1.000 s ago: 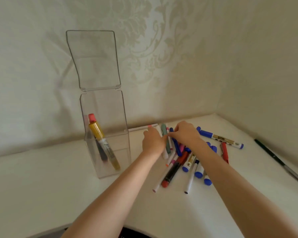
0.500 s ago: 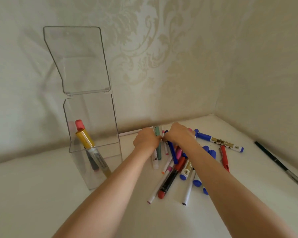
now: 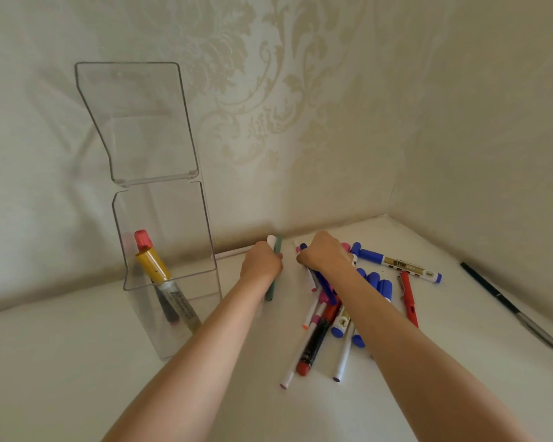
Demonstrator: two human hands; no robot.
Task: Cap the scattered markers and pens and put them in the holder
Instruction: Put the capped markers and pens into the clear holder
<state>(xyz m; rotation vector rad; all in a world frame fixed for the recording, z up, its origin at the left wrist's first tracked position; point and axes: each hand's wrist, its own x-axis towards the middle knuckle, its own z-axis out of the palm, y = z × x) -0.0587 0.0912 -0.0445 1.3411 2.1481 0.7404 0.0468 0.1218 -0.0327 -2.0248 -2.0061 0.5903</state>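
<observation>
A clear plastic holder (image 3: 173, 314) with a raised lid stands at the left; a gold marker with a red cap (image 3: 150, 261) and a dark pen lean inside it. My left hand (image 3: 261, 262) grips a green pen (image 3: 271, 290) and a white marker together, lifted clear of the pile. My right hand (image 3: 324, 255) rests curled on the far end of the pile of markers and pens (image 3: 329, 320), fingers around a blue pen (image 3: 324, 287). What the fingertips hold is hidden.
A blue-capped gold marker (image 3: 396, 262) and a red pen (image 3: 409, 298) lie right of the pile. A long dark pen (image 3: 508, 307) lies far right near the wall. The white table meets patterned walls in a corner behind the pile.
My left hand drew left, away from the right hand, taking the green pen and white marker out of the pile. The right hand stayed on the pile. The camera view shifted.
</observation>
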